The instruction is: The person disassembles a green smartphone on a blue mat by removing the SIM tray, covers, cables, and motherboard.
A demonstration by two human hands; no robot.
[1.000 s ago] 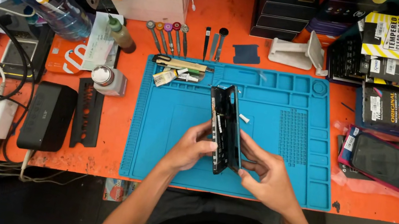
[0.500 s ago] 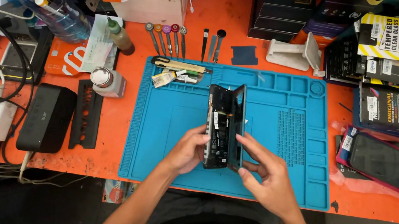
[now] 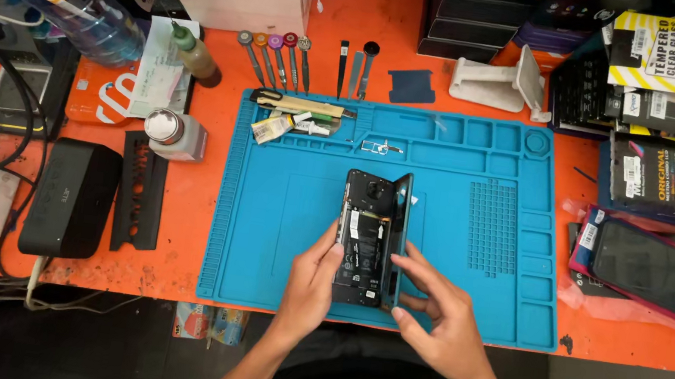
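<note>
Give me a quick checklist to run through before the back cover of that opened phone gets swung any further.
1. Left hand steadies the phone: ok.
2. Right hand grips the back cover: ok.
3. Phone rests over the blue mat: ok.
4. Mat around the phone free of tools: ok; glue tube lies apart.
5. Any cable joining cover and body: cannot tell.
</note>
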